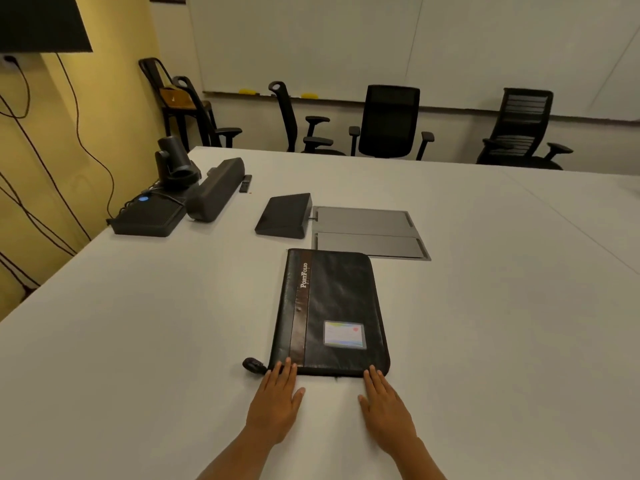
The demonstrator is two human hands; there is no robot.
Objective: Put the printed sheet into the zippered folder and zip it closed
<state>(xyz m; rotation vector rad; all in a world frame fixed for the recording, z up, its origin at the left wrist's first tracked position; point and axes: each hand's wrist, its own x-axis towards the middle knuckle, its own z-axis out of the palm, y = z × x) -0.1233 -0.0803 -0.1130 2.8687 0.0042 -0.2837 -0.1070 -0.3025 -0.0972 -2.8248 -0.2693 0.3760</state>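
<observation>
A: Where is the zippered folder (329,313)?

B: Flat on the white surface (138,341), dead ahead at twelve o'clock from the person, closed, cover up, long side running away. Its near short edge is right at the fingertips.

A: And the hands?

B: The left hand (275,407) lies palm down at about eleven o'clock, fingers together and flat, tips on the folder's near left corner. The right hand (386,410) mirrors it at one o'clock, tips touching the near right corner. Neither grip is clamped on anything; both are flat and empty.

A: Why hold it like that?

B: My guess: two flat hands on the near corners square the folder up or keep it from sliding. The zipper pull (253,366) sticks out just left of the near left corner, beside the left fingertips, so that hand is well placed to take it.

A: The printed sheet?

B: I can't see one. It may be inside already, or out of view. A paler patch of surface between the hands might be paper, but I cannot tell.

A: Room to move?

B: Plenty at three and nine o'clock. At twelve, the grey floor-box lids (367,233) sit just beyond the far edge, with a black console (284,216) near at eleven.
</observation>
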